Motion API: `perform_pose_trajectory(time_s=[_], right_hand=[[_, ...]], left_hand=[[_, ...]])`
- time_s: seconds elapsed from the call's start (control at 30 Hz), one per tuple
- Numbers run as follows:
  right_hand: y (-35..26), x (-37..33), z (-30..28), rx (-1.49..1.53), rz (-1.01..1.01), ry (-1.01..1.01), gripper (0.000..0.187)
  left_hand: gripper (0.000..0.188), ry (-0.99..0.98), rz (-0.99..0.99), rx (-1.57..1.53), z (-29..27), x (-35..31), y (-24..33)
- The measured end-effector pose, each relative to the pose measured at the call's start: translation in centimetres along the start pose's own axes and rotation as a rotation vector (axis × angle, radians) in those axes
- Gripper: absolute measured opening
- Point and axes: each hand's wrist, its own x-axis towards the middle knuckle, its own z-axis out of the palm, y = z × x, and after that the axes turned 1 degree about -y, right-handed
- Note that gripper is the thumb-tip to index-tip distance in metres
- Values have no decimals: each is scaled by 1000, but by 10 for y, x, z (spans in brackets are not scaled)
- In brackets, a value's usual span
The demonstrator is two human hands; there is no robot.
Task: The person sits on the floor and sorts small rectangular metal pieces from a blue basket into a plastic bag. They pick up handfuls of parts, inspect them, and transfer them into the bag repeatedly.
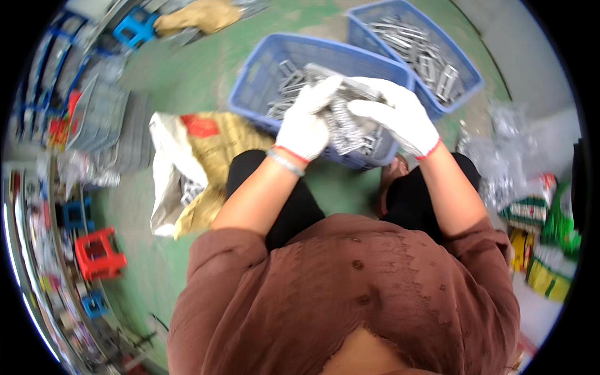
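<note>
Both my hands wear white gloves with red cuffs and meet over the near blue plastic basket. My left hand is closed round one side of some silvery, ridged metal pieces. From the other side my right hand grips them too, its thumb reaching across toward the left. A narrow silvery strip juts out beyond the fingertips. Blur hides how many pieces I hold and their exact shape. More loose metal pieces lie in the basket below, partly covered by my hands.
A second blue basket of metal pieces adjoins at the far right. Left of my knee stands an open yellow-and-white woven sack. Red and blue stools, grey crates and shelving line the left; clear plastic bags lie right.
</note>
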Motion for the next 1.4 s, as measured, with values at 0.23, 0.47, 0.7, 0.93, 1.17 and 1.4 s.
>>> perform_pose_trajectory(time_s=[0.23, 0.47, 0.7, 0.93, 1.17, 1.4], right_hand=[[-5, 6, 16, -320, -31, -6, 62], [14, 9, 2, -146, 139, -47, 53], [34, 17, -23, -35, 453, -132, 56], [85, 64, -48, -83, 576, -49, 58], [162, 133, -50, -778, 692, -240, 55], [252, 177, -38, -1198, 658, -546, 79]], left_hand=[[20, -19, 196, 318, 9, -32, 77], [23, 298, 575, 1056, 2, -153, 233], [42, 838, 184, 1178, -118, -209, 282], [49, 852, -252, 1042, -184, -191, 261], [53, 811, 24, 1359, -101, -170, 275], [45, 754, 238, 1709, -49, -141, 230]])
